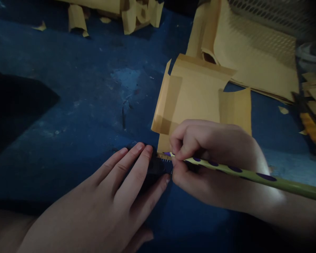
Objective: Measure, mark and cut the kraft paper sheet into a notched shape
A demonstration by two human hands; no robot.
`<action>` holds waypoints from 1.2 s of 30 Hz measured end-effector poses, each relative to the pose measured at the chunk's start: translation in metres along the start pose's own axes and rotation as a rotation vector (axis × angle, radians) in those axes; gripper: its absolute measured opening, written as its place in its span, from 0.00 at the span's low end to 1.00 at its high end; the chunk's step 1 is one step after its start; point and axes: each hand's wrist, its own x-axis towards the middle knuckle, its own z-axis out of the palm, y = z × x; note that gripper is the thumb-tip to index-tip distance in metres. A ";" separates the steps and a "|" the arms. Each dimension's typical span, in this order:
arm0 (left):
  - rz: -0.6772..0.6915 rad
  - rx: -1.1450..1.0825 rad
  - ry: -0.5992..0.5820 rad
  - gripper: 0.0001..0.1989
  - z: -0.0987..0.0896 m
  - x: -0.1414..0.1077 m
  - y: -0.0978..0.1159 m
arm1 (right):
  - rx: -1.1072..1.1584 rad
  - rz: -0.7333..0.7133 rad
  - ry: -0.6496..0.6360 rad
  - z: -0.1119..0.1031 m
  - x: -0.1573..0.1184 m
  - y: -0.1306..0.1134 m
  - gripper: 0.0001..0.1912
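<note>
My right hand (pixel 213 158) pinches a yellow-green pencil (pixel 234 169) with dark purple spots. Its purple tip points left and meets the near edge of a piece of brown paper (pixel 197 95) with folded flaps. White tick marks of a ruler (pixel 165 160) show along that edge, just under the pencil tip; most of the ruler is hidden or too dark to make out. My left hand (pixel 116 189) lies with its fingers stretched out and apart, palm down, its fingertips beside the marked edge. What lies beneath its fingers is in shadow.
The work surface is a worn blue table (pixel 89 98). More brown paper sheets (pixel 255 49) lie at the back right, partly under a perforated grey object (pixel 276 17). Paper scraps (pixel 77 19) are scattered at the back. An orange-and-black tool (pixel 313 131) lies at the right.
</note>
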 end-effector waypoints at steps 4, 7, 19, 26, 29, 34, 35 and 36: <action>0.002 0.003 -0.013 0.35 0.000 0.000 0.000 | -0.014 -0.024 -0.001 0.000 0.000 0.000 0.14; -0.003 0.001 -0.003 0.35 0.000 -0.001 0.001 | -0.057 -0.020 0.009 0.000 -0.001 -0.001 0.14; 0.014 0.013 -0.005 0.36 0.000 -0.001 0.000 | -0.130 -0.043 0.043 0.000 0.000 -0.001 0.15; 0.003 0.003 0.000 0.36 0.003 -0.002 0.000 | -0.077 -0.052 0.035 0.000 0.000 -0.003 0.16; 0.008 0.011 0.003 0.36 0.002 -0.001 -0.001 | -0.086 -0.049 0.027 0.000 0.001 -0.002 0.16; 0.017 0.011 0.005 0.36 0.001 0.000 -0.002 | -0.099 -0.051 0.035 0.000 0.000 -0.002 0.16; 0.015 0.009 0.005 0.36 0.001 0.000 -0.002 | -0.101 -0.046 0.034 0.001 0.000 -0.002 0.16; 0.014 0.008 0.005 0.36 0.001 -0.001 -0.002 | -0.097 -0.041 0.034 0.001 0.000 -0.002 0.16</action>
